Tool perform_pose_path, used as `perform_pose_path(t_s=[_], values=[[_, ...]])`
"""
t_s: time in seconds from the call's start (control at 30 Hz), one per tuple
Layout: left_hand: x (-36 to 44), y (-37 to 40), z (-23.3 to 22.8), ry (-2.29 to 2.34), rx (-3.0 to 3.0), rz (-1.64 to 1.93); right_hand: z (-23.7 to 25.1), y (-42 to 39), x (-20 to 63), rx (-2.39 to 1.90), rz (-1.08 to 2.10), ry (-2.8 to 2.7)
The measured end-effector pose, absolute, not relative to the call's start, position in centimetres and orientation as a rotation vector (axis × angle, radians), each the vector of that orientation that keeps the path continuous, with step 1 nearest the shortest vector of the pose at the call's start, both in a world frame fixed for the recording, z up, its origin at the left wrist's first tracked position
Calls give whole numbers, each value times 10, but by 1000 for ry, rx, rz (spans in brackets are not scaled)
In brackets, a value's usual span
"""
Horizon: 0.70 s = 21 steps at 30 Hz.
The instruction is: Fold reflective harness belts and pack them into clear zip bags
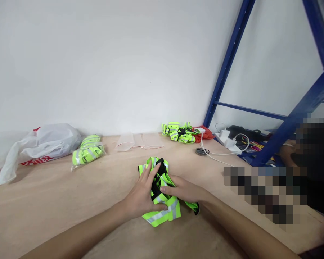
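A neon yellow-green reflective strap vest (174,210) with silver stripes and black buckles lies bunched on the table in front of me. Its left side is gripped by my left hand (142,194), with the fingers laid over the top and the thumb along the lower band. From the right, my right hand (185,189) holds the bundle, its thumb on the folded straps and its other fingers mostly hidden beneath or behind. One strap end with a black tip sticks out under my right wrist.
Against the wall are a white plastic bag (54,142), a bagged vest (89,151), clear plastic sleeves (140,141) and another loose vest (178,133) beside red fabric (206,133). A computer mouse (201,151) and white cables lie right, near a blue metal frame (270,147) and another person.
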State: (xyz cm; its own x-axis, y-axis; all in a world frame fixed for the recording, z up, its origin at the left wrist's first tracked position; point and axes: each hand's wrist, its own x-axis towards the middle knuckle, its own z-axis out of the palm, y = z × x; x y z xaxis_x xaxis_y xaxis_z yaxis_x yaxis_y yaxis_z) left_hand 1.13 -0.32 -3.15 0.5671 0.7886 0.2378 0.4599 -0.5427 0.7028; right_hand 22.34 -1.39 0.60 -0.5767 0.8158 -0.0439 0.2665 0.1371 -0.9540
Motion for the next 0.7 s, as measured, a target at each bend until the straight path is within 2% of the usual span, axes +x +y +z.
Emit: perform_pose_path(t_s=[0.13, 0.23, 0.43, 0.53, 0.7], values=[[11, -6, -24, 961, 2148, 861, 2, -16, 217, -972, 1639, -1724], [13, -10, -19, 982, 2101, 894, 0, -15, 214, -1004, 1643, -1622], [14, 4, -19, 1048, 1880, 1061, 3, -8, 218, -1172, 997, -1881], [8, 19, -21, 1109, 1712, 1203, 4, -2, 226, -1093, 936, -1871], [-5, 32, -24, 1027, 1705, 1161, 2, -1, 233, -1179, 744, -2057]])
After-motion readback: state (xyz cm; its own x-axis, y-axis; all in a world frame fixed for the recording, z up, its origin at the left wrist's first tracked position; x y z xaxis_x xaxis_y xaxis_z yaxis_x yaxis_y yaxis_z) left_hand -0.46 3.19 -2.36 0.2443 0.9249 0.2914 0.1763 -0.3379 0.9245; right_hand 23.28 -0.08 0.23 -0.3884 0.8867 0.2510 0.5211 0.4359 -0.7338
